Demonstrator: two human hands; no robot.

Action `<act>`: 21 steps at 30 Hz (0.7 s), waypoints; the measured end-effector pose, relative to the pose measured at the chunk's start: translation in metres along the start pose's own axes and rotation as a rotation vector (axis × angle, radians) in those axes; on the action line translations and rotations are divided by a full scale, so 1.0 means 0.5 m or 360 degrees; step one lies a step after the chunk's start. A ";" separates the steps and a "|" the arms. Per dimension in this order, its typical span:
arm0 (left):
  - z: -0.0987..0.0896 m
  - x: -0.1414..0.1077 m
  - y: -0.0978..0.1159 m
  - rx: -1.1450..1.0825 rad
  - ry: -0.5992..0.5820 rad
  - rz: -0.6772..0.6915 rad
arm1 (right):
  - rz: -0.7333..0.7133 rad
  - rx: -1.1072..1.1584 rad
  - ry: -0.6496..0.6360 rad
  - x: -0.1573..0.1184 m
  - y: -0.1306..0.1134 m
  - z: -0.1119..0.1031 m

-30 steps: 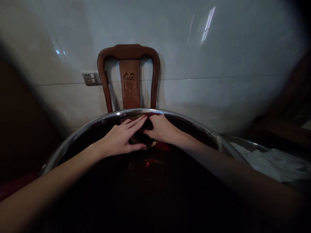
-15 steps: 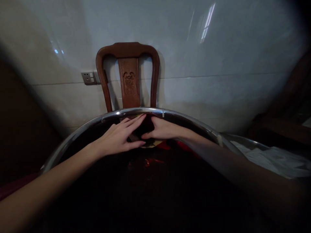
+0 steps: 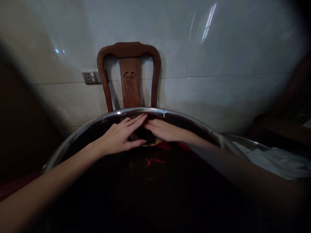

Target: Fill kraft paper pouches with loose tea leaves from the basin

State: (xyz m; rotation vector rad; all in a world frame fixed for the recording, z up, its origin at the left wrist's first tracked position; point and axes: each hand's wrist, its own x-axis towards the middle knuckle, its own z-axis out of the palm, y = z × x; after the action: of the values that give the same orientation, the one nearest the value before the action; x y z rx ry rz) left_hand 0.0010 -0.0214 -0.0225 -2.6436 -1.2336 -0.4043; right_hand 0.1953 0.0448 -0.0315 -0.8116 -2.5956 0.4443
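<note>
A dark bag with a yellowish lower edge (image 3: 153, 143) lies on the dark table near its far rim. Its mouth gapes toward me, and its inside is too dark to make out. My left hand (image 3: 123, 134) holds the bag's left side, fingers long along the top and thumb low, spread apart around the mouth. From the right, my right hand (image 3: 164, 129) reaches into the mouth. Its fingertips are hidden there, so whether they hold anything does not show. Something red (image 3: 165, 145) shows just below my right hand.
A shiny metal rim (image 3: 131, 111) curves around the dark round table. Behind it stands a carved wooden chair (image 3: 130, 81) against a tiled wall with a socket (image 3: 89, 77). White crumpled plastic or cloth (image 3: 277, 161) lies at the right, beyond the rim.
My right hand has turned and shifted slightly left, its fingers deeper in the bag's mouth; the thumb, apart before, is now hidden. My left hand stays in place.
</note>
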 end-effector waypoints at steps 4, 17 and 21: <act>0.001 0.001 -0.001 -0.0011 0.0008 0.0021 | 0.0059 -0.0018 0.0074 -0.003 0.011 0.007; -0.002 0.000 -0.002 -0.0017 0.0005 0.0011 | 0.0226 0.0377 0.0124 -0.002 -0.007 -0.009; -0.002 -0.001 -0.004 -0.0003 0.0010 0.0001 | 0.0338 0.0830 -0.0218 -0.006 -0.015 -0.004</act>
State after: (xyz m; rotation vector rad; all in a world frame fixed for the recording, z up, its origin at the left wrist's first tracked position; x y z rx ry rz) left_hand -0.0009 -0.0210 -0.0215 -2.6420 -1.2309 -0.4134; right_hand 0.1952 0.0375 -0.0274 -0.8875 -2.3407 1.2124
